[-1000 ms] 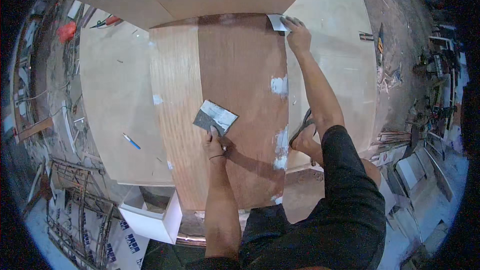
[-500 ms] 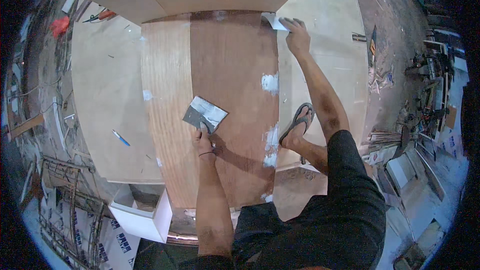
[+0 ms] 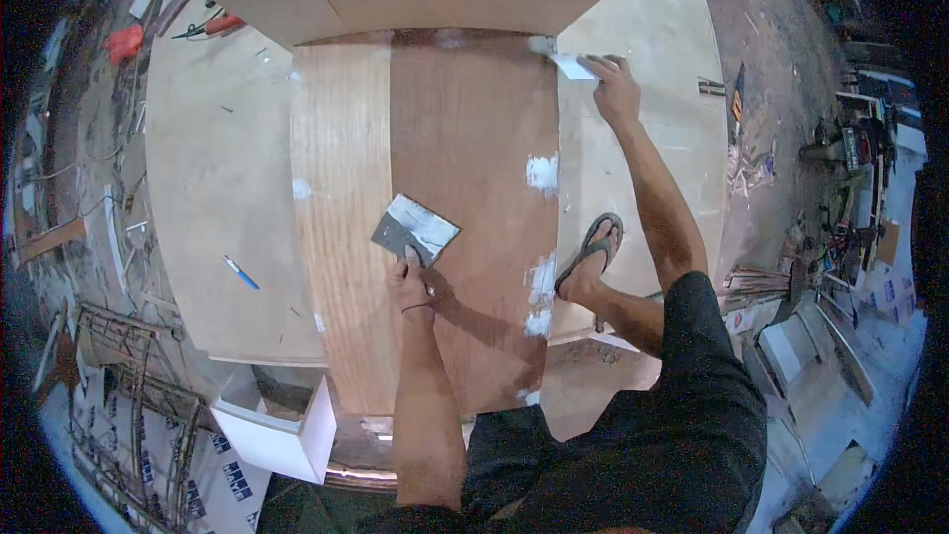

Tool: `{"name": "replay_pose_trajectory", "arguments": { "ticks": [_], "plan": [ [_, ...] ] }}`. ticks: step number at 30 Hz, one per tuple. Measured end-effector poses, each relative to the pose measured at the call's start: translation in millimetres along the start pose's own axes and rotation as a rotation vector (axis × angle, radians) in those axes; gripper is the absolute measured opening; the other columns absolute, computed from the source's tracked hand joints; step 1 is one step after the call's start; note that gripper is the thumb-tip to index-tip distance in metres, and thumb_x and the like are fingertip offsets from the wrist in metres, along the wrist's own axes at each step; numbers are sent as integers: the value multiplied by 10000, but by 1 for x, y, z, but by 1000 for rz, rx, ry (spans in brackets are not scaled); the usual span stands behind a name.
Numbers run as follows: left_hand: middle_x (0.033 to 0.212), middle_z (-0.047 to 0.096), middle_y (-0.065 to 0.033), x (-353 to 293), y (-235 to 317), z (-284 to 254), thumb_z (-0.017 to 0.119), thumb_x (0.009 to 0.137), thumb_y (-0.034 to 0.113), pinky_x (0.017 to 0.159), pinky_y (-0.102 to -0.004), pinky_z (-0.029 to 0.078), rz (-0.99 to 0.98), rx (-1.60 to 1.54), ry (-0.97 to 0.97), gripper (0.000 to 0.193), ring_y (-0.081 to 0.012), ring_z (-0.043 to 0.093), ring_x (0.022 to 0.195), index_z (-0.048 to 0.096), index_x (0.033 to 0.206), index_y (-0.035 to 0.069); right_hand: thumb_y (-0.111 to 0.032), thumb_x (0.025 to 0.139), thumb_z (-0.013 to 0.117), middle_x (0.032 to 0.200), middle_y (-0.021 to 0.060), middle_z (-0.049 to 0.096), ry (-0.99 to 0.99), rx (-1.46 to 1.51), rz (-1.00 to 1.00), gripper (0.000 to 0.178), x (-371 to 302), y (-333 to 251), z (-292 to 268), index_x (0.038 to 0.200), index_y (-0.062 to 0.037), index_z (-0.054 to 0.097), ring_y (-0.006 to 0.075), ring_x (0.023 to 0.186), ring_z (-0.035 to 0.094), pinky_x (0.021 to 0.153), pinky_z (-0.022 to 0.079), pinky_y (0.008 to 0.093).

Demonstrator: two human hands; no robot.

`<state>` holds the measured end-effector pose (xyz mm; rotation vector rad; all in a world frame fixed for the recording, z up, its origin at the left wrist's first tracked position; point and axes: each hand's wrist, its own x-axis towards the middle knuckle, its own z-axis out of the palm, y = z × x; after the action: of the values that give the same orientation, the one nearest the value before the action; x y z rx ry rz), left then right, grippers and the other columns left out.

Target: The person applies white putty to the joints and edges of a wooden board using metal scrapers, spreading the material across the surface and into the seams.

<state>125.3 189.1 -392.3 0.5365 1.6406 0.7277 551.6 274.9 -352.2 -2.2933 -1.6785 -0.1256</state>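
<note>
Putty work on a reddish plywood panel point(image 3: 465, 168)

Loaded palette blade point(image 3: 415, 229), central, is gripped by the left hand point(image 3: 410, 282) as supply; at one o'clock, a putty knife point(image 3: 573, 65) is pressed by the closed right hand point(image 3: 613, 89) against the panel's edge.

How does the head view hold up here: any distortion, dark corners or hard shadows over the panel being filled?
Head view: strong fisheye bending of the plywood panel edges, black vignette at the corners, even light, a soft shadow beside the left hand; the right hand is sharp enough.
</note>
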Motion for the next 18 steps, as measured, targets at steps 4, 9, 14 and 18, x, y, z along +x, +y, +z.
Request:
{"name": "replay_pose_trajectory", "arguments": {
  "ticks": [4, 9, 14, 18],
  "plan": [
    [555, 437, 58, -11, 9, 1, 581, 847, 356, 404, -221, 277, -78, -53, -68, 296, -44, 361, 456, 568, 691, 104, 35, 690, 469, 1149, -44, 567, 39, -30, 20, 530, 10, -13, 6, 1099, -281, 586, 213, 1052, 501, 785, 504, 338],
    [587, 442, 66, -9, 11, 7, 582, 847, 341, 423, -217, 287, -58, -14, -76, 245, -51, 372, 481, 574, 735, 123, 39, 689, 473, 1196, -27, 536, 2, -80, 21, 556, 5, 10, 27, 1133, -284, 565, 249, 1074, 487, 806, 494, 354],
    [599, 474, 59, 2, -9, 2, 579, 851, 344, 435, -230, 303, 32, -87, -78, 280, -50, 394, 507, 600, 741, 87, 41, 696, 460, 1201, 4, 533, -51, -147, -15, 509, -51, 47, 15, 1109, -224, 593, 285, 1070, 482, 851, 464, 365],
    [620, 489, 72, -5, -1, -5, 605, 846, 279, 456, -203, 278, 89, 58, -68, 241, -23, 377, 529, 641, 741, 65, 60, 687, 457, 1226, 42, 512, 123, 38, 131, 510, -39, 23, 9, 1098, -205, 601, 279, 1072, 477, 891, 435, 359]
  ]
}}
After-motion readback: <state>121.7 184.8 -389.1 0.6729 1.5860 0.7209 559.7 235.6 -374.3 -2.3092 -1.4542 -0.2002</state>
